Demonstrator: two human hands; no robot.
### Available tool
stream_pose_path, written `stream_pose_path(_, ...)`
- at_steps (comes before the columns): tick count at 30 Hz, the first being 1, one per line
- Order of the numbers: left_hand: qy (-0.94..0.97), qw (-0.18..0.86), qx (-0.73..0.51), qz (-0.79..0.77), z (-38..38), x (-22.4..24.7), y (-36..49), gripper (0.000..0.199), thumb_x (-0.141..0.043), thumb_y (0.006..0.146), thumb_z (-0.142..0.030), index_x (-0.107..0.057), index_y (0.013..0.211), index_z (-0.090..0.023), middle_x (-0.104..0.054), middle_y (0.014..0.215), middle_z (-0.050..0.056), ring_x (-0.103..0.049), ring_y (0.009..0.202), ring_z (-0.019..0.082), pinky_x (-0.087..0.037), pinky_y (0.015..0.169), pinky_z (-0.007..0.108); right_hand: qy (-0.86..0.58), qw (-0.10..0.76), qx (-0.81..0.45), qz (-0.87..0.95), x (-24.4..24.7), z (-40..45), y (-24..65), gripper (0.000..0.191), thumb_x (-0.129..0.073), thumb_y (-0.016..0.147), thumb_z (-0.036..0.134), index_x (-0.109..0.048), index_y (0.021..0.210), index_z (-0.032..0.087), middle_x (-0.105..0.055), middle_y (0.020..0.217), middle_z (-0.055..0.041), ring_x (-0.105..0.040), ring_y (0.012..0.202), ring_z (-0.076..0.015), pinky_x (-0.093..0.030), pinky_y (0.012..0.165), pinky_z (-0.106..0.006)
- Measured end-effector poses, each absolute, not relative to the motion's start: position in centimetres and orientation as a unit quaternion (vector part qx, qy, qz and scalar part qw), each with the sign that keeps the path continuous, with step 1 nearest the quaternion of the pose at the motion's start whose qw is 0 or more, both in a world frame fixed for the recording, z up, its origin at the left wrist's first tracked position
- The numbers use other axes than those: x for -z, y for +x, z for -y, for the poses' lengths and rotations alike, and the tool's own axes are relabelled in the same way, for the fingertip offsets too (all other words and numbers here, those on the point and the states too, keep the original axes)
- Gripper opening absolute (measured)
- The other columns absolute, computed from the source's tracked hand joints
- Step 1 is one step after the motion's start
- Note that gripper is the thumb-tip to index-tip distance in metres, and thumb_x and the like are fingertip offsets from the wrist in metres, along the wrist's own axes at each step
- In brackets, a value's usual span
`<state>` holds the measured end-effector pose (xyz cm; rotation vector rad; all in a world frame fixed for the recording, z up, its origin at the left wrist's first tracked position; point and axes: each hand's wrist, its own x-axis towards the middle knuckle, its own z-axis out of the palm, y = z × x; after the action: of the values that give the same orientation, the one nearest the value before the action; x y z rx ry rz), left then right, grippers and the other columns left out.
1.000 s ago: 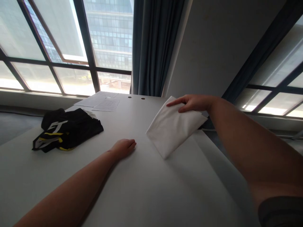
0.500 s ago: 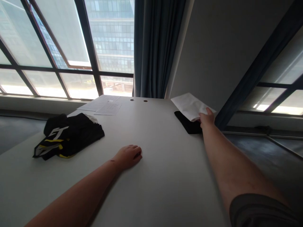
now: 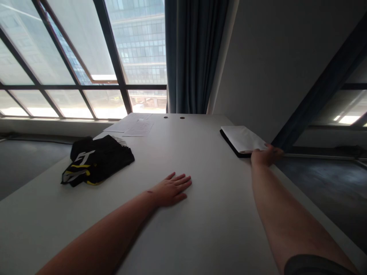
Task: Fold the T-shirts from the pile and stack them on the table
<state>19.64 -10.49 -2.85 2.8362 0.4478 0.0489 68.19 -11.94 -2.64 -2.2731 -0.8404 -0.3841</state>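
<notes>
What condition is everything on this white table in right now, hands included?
Folded white cloth: folded flat, lying on a dark folded piece.
Dark folded piece: flat beneath it.
Black garment with yellow trim: crumpled, unfolded.
Paper sheets: lying flat.
Left hand: open, palm down.
Right hand: at the white cloth's near edge.

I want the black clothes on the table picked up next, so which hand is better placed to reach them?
Probably the left. The left hand lies flat and empty on the table, on the black clothes' side. The right hand is at the white folded cloth, far across.
</notes>
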Motion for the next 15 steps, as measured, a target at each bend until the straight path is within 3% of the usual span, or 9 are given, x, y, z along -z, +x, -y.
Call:
stream_pose_path(4,0.973,0.129,-0.014,-0.188,10.6,3.1,19.7,0.063,-0.028,0.107,-0.052,-0.022,0.166,-0.030,-0.020,0.172,0.003,-0.018,0.161,0.023,-0.014,0.135,0.051,-0.865,0.272,0.127,0.402,4.0,10.7,66.3,0.061,-0.041,0.104,0.041,-0.042,0.160,0.017,-0.022,0.167,-0.0207,-0.018,0.156,-0.0376,-0.019,0.127,-0.057)
stream_pose_path(7,0.967,0.121,-0.019,-0.224,10.1,3.6,19.5,0.064,-0.026,0.107,-0.053,-0.024,0.166,-0.028,-0.019,0.173,0.004,-0.019,0.161,0.023,-0.016,0.135,0.049,-0.880,0.180,0.022,0.438,5.4,9.7,64.9,0.077,-0.047,0.100,0.054,-0.029,0.167,0.018,-0.012,0.171,-0.0190,-0.009,0.158,-0.0430,-0.017,0.127,-0.060)
stream_pose_path(10,0.950,0.108,-0.022,-0.293,8.6,3.7,18.2,0.066,-0.027,0.106,-0.054,-0.027,0.165,-0.024,-0.021,0.173,0.006,-0.019,0.162,0.026,-0.018,0.134,0.051,-0.892,0.157,0.000,0.424,6.2,9.9,64.2,0.083,-0.048,0.099,0.057,-0.024,0.168,0.018,0.000,0.172,-0.0176,-0.002,0.159,-0.0452,-0.012,0.130,-0.055)
stream_pose_path(15,0.855,-0.003,-0.088,-0.511,3.1,2.0,11.1,0.068,-0.046,0.100,-0.046,-0.037,0.160,-0.017,-0.016,0.174,0.013,-0.009,0.163,0.033,-0.009,0.133,0.057,-0.885,0.140,-0.023,0.444,6.4,11.9,63.6,0.075,-0.047,0.097,0.056,-0.040,0.163,0.020,-0.005,0.173,-0.0154,-0.016,0.158,-0.0429,-0.020,0.129,-0.052)
